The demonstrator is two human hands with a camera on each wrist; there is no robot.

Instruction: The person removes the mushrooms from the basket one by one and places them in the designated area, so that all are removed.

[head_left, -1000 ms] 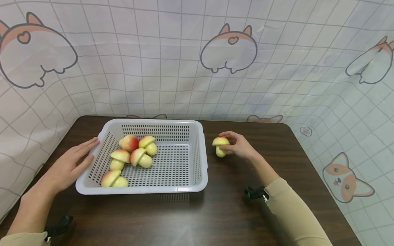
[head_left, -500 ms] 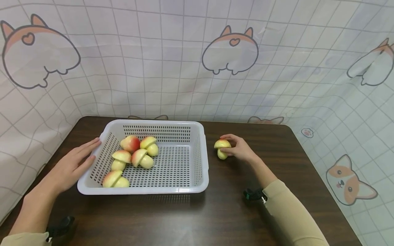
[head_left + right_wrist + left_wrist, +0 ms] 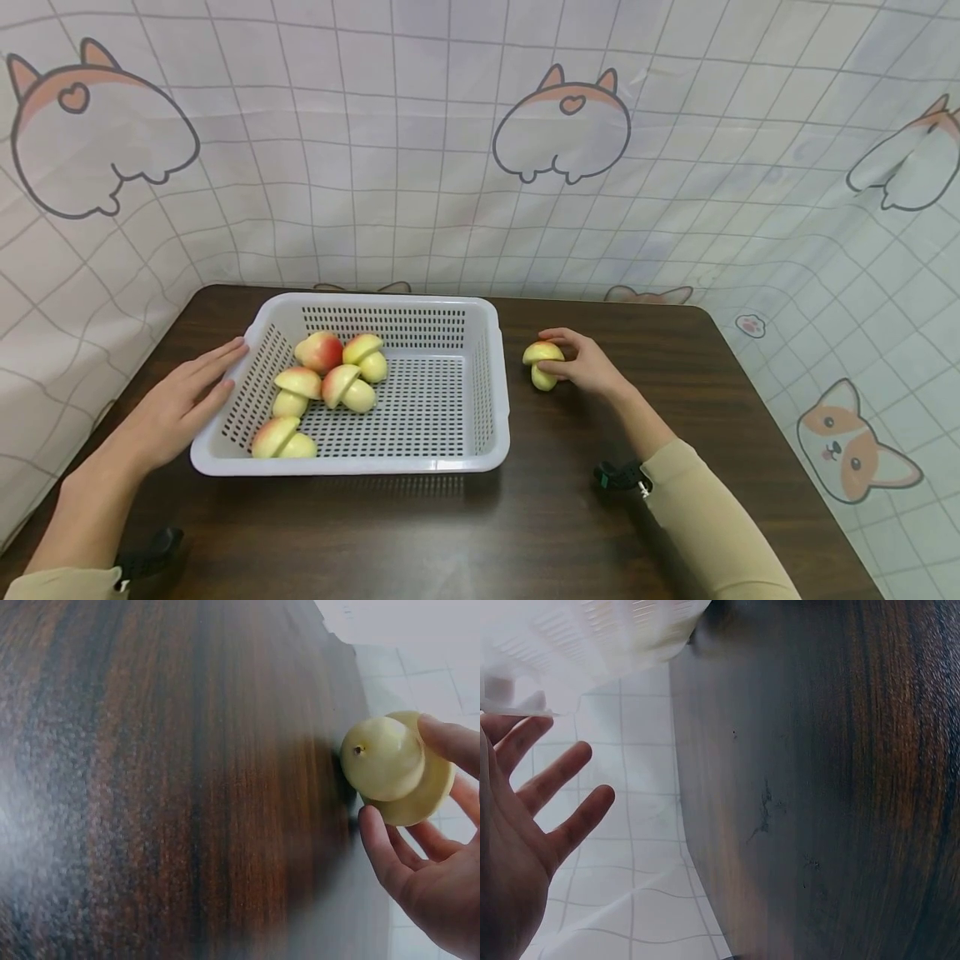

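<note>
On the right of the head view, my right hand grips a toy mushroom with a yellow stem and a red-tinged yellow cap. The right wrist view shows its round stem end facing the camera, with thumb and fingers about the cap, close over the tabletop. My left hand lies with extended fingers at the left rim of a white slotted plastic basket. In the left wrist view, spread fingers stand beside the basket's wall. Several similar mushrooms lie in the basket's left half.
The basket stands on a dark wood-grain table, left of its middle. A white gridded cloth with cartoon dogs hangs behind the table and along its sides. Each wrist wears a black band, such as the right one.
</note>
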